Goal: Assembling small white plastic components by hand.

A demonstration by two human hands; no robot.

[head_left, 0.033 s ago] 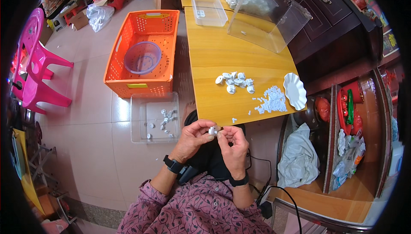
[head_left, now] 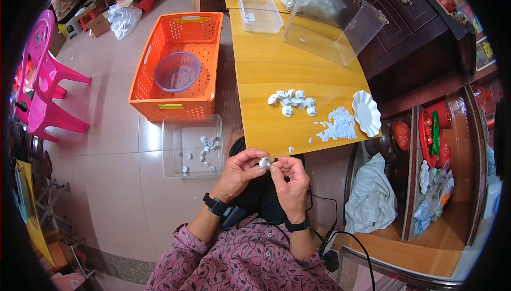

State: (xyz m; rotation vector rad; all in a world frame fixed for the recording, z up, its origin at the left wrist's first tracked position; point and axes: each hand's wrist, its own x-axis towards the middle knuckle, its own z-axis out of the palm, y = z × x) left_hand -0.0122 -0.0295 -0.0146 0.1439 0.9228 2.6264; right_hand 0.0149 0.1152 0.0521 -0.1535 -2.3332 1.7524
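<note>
Over my lap, just off the table's near edge, my left hand (head_left: 238, 173) pinches a small round white plastic part (head_left: 264, 162) between thumb and fingertips. My right hand (head_left: 290, 179) meets it from the right, its thumb and forefinger closed against the part's side; whatever sits between those fingertips is too small to make out. On the yellow wooden table (head_left: 266, 131) ahead lies a cluster of similar white plastic parts (head_left: 291, 101). Right of them spreads a heap of tiny white pieces (head_left: 339, 125), with a few strays nearer me.
A scalloped white dish (head_left: 367, 113) stands at the table's right edge. Farther back are a clear tub (head_left: 259, 14) and a large tilted clear box (head_left: 340, 22). Left on the floor sit an orange crate (head_left: 175, 109) holding a clear bowl (head_left: 177, 71), and a clear bin (head_left: 175, 171) with several white parts.
</note>
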